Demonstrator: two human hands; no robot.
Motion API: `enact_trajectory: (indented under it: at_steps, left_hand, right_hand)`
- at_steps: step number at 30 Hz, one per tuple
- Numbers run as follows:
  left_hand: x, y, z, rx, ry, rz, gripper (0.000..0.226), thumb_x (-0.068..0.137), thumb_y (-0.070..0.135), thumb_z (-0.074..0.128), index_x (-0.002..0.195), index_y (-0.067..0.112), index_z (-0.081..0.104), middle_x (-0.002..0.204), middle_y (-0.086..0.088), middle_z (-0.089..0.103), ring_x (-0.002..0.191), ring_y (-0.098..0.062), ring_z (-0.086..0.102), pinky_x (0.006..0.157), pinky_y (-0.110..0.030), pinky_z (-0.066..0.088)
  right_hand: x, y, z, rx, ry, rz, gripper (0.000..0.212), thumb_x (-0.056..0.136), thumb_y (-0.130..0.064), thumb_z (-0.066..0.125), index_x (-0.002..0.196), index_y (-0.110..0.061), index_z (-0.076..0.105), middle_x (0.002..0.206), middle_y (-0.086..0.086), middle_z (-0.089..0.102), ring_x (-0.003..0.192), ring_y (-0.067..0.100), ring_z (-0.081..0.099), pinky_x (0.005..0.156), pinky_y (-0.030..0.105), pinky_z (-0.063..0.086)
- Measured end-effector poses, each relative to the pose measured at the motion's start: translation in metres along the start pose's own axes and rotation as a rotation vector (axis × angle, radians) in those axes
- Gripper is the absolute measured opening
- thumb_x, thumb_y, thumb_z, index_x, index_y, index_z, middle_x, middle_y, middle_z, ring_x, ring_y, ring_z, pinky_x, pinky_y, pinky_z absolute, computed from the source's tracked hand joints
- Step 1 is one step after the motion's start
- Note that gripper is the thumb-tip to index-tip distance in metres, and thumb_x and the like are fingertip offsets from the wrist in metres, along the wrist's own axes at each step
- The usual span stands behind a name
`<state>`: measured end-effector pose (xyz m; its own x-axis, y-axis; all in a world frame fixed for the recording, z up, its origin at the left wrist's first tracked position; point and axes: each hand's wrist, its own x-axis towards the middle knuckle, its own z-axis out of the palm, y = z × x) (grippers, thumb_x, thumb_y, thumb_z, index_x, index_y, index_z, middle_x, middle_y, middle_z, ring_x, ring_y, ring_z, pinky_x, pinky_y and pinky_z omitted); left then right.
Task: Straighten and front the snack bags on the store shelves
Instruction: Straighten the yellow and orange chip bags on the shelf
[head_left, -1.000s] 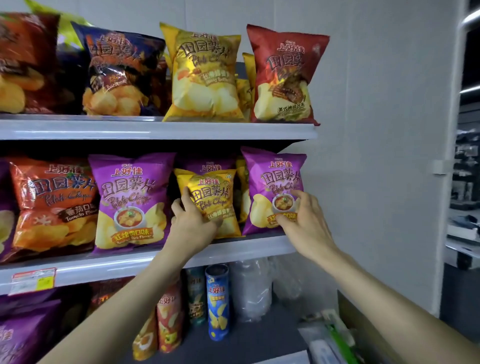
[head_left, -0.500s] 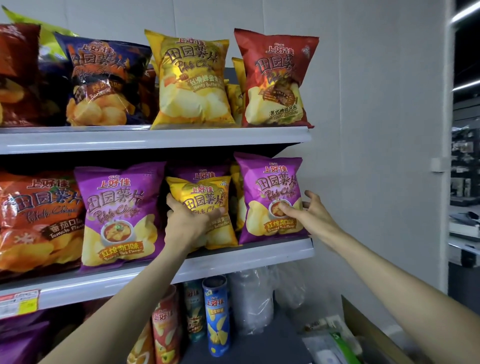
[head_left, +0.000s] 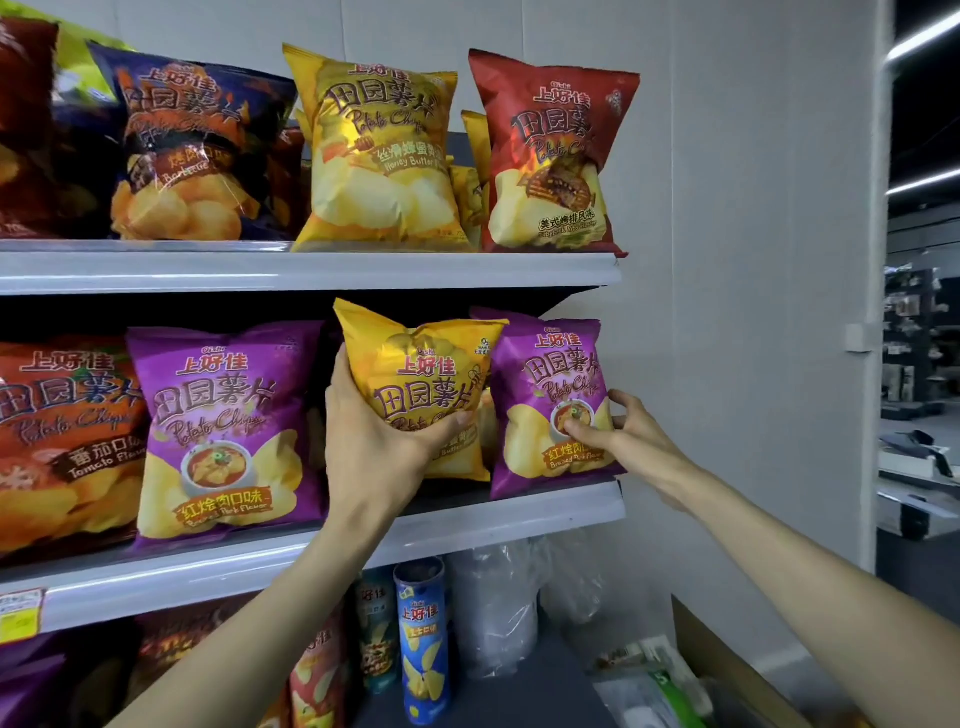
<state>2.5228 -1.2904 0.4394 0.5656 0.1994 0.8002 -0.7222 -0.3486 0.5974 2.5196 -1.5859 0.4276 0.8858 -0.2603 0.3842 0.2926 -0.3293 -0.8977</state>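
Observation:
My left hand (head_left: 382, 447) grips a yellow chip bag (head_left: 415, 379) and holds it lifted just above the middle shelf (head_left: 467, 519), tilted a little to the left. My right hand (head_left: 623, 441) pinches the lower right edge of a small purple chip bag (head_left: 545, 374) that stands upright at the shelf's right end. A larger purple chip bag (head_left: 223, 426) and an orange tomato bag (head_left: 62, 441) stand to the left. On the top shelf (head_left: 311, 270) stand a dark barbecue bag (head_left: 192, 150), a yellow honey-butter bag (head_left: 379, 150) and a red bag (head_left: 550, 150).
Chip canisters, one of them blue (head_left: 423, 639), and clear plastic wrap (head_left: 493, 603) sit on the lowest shelf. A cardboard box (head_left: 727, 670) with packaging lies at the lower right. A white wall panel (head_left: 753, 260) closes off the right of the shelves.
My left hand has closed around the yellow bag and raised it forward off the shelf. My right hand has slid to the small purple bag's right edge. The camera moved closer.

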Motion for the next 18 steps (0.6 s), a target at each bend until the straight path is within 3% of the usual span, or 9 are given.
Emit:
enact_trajectory:
  at_steps: [4,6,10,13,15,18]
  left_hand:
    - [-0.006,0.007,-0.024,-0.124,0.048,0.047,0.118,0.050,0.057,0.102,0.147,0.031,0.040,0.134,0.005,0.061,0.120,-0.011,0.064,0.105,-0.043,0.055]
    - [-0.007,0.008,-0.039,-0.164,0.060,0.031,0.112,0.052,0.057,0.100,0.143,0.032,0.040,0.131,0.006,0.063,0.117,-0.010,0.067,0.103,-0.043,0.057]
    - [-0.004,0.013,-0.072,-0.191,0.118,0.023,0.105,0.057,0.052,0.102,0.141,0.028,0.043,0.127,0.007,0.067,0.112,-0.011,0.070,0.099,-0.047,0.059]
    - [-0.002,0.018,-0.094,-0.206,0.146,0.014,0.106,0.057,0.044,0.104,0.142,0.024,0.042,0.118,0.016,0.069,0.103,-0.003,0.072,0.087,-0.033,0.062]
    - [-0.001,0.020,-0.105,-0.239,0.150,0.013,0.107,0.056,0.047,0.101,0.142,0.024,0.043,0.116,0.018,0.069,0.102,-0.001,0.072,0.087,-0.028,0.061]
    - [0.000,0.023,-0.116,-0.252,0.143,-0.015,0.108,0.054,0.053,0.097,0.143,0.023,0.044,0.123,0.009,0.069,0.107,-0.008,0.073,0.095,-0.043,0.061]
  right_hand:
    - [-0.002,0.003,-0.001,0.011,-0.010,-0.031,0.090,0.074,-0.033,0.093,0.149,-0.018,0.046,0.126,0.003,0.070,0.110,0.016,0.071,0.089,0.027,0.057]
    - [-0.003,0.004,0.003,0.012,-0.005,-0.051,0.092,0.064,-0.038,0.095,0.144,-0.018,0.052,0.125,0.002,0.071,0.109,0.015,0.071,0.089,0.028,0.058]
    - [-0.007,-0.001,0.019,0.015,-0.009,-0.103,0.084,0.068,-0.031,0.095,0.140,-0.017,0.054,0.124,0.000,0.069,0.107,0.011,0.069,0.080,0.022,0.059]
    - [-0.010,-0.005,0.041,0.023,-0.029,-0.136,0.077,0.075,-0.020,0.093,0.139,-0.017,0.052,0.120,-0.003,0.068,0.104,0.006,0.068,0.072,0.015,0.057]
    - [-0.011,-0.009,0.058,0.019,-0.067,-0.156,0.077,0.075,-0.022,0.093,0.139,-0.018,0.051,0.118,-0.006,0.068,0.105,0.006,0.068,0.074,0.015,0.058]
    - [-0.011,-0.017,0.085,-0.018,-0.115,-0.170,0.088,0.066,-0.039,0.094,0.140,-0.023,0.049,0.122,-0.007,0.068,0.113,0.011,0.068,0.093,0.030,0.060]
